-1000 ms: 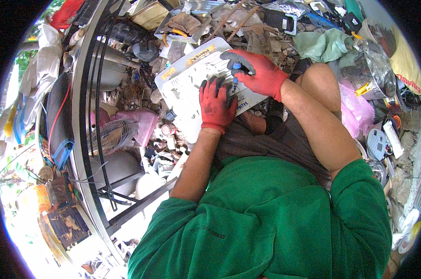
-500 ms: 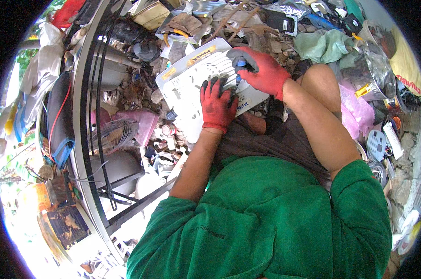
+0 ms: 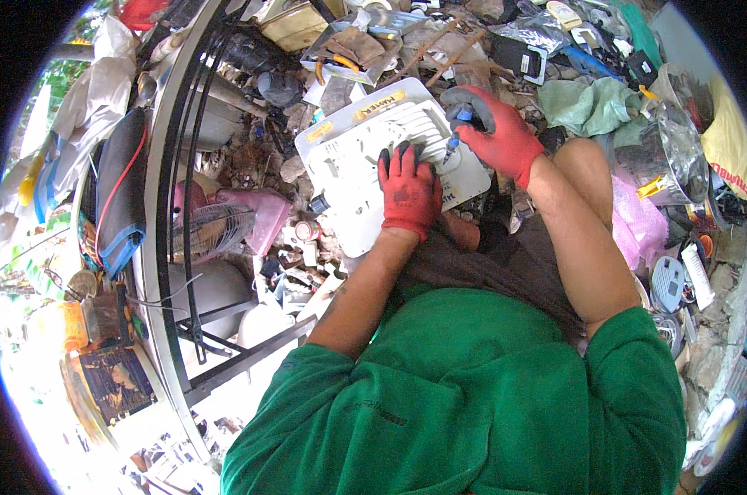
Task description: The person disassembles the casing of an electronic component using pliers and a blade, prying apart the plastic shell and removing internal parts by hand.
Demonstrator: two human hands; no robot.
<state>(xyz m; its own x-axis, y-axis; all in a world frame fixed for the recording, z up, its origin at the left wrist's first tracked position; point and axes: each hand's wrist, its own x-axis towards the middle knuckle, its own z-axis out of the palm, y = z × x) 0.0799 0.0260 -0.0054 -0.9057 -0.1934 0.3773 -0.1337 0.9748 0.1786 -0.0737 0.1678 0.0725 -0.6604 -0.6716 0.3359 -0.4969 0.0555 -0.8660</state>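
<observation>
Scrap-littered ground [image 3: 518,91] all round. White plastic casing [image 3: 353,198] lies before the lap. Left hand [image 3: 409,198]: palm down over casing's near edge, fingers slightly parted, pointing away. Right hand [image 3: 499,139]: above right edge, thumb and fingers clamped on blue-handled screwdriver [image 3: 464,112], angled down; tip contact unclear. Yellow label [image 3: 377,109] along far edge.

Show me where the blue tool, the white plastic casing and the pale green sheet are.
Blue tool [image 3: 453,143]: head view, on its lower blue part.
White plastic casing [image 3: 353,177]: head view, on its bare left part.
Pale green sheet [image 3: 589,107]: head view, on its crumpled middle.
</observation>
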